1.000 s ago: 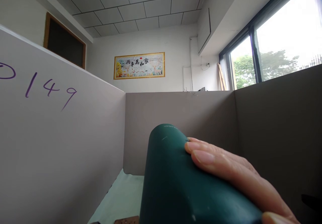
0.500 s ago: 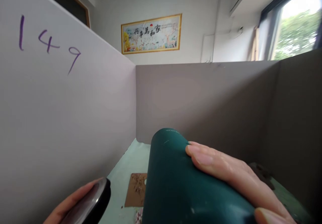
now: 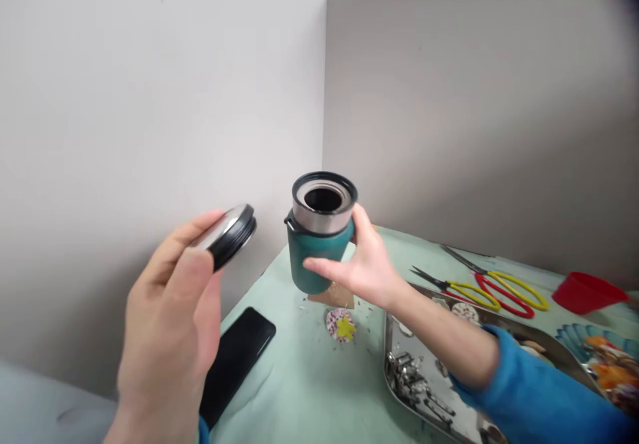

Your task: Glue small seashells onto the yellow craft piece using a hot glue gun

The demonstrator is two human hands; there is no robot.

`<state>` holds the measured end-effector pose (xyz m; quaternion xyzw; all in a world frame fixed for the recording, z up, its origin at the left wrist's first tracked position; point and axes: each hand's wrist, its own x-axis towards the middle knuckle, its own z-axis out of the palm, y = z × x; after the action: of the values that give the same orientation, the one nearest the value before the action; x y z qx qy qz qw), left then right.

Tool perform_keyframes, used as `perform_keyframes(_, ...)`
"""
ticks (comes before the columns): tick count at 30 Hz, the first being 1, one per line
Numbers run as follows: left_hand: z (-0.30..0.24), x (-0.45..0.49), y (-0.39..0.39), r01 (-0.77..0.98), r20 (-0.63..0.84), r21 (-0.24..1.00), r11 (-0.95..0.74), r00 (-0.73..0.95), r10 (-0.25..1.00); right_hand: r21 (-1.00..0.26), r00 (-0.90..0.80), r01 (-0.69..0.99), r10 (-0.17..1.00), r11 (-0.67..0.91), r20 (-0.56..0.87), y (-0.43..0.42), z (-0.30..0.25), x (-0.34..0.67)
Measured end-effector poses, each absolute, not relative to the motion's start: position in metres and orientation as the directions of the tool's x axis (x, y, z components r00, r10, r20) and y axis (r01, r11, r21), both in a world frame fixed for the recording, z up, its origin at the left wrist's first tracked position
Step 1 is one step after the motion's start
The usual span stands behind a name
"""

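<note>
My right hand [image 3: 367, 261] is wrapped round a teal insulated cup [image 3: 307, 252] with a steel neck and a black rim. The cup stands upright above the table, its open mouth showing a dark inside. To the left, my left hand [image 3: 172, 297] grips the cup's round lid [image 3: 234, 234], silver on top with a black ringed edge. Lid and cup are apart, with the lid tilted. Below the cup lie a piece of brown cardboard [image 3: 332, 296] and a speckled round piece with a yellow star-like shape [image 3: 342, 325] on it.
A black phone [image 3: 239, 354] lies at the left. At the right, a metal tray [image 3: 387, 364] holds several small silver clips [image 3: 414, 384]. Behind it are two scissors [image 3: 479, 291] with red and yellow handles and a red cup [image 3: 584, 292]. Grey-white panels [image 3: 449, 111] stand around the table.
The teal cup has come down from close before the camera, where it was tipped up, to upright over the table. My view has dropped toward the table; the lid stays in my left hand.
</note>
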<state>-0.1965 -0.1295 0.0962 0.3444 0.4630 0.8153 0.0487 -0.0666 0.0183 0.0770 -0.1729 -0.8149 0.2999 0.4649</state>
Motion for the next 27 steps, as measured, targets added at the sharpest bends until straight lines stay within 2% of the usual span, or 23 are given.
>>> perform_keyframes(3,0.100,-0.202,-0.117,0.222,0.524,0.783,-0.581,-0.737,0.426,-0.737,-0.538,-0.067,0.598,0.673,0.595,0.024,0.059,-0.096)
perform_keyframes(8,0.097,-0.211,-0.096,0.263,0.531,0.820,-0.508,-0.680,0.505,-0.787,-0.610,-0.130,0.577,0.604,0.543,0.023,0.036,-0.125)
perform_keyframes(11,0.097,-0.215,-0.083,0.378,0.569,0.816,-0.438,-0.659,0.492,-0.797,-0.605,-0.131,0.589,0.589,0.535,0.022,0.030,-0.134)
perform_keyframes(14,0.097,-0.221,-0.071,0.510,0.581,0.810,-0.290,-0.628,0.518,-0.791,-0.631,-0.137,0.563,0.597,0.534,0.022,0.029,-0.138)
perform_keyframes(17,0.098,-0.227,-0.063,0.667,0.631,0.732,-0.136,-0.590,0.505,-0.787,-0.661,-0.127,0.540,0.604,0.521,0.023,0.032,-0.138)
perform_keyframes(22,0.101,-0.232,-0.060,0.791,0.662,0.608,0.065,-0.551,0.508,-0.762,-0.691,-0.071,0.519,0.644,0.503,0.024,0.035,-0.128)
perform_keyframes(27,0.103,-0.236,-0.061,0.796,0.660,0.589,0.139,-0.573,0.485,-0.614,-0.706,0.151,0.519,0.775,0.482,0.033,0.039,-0.082)
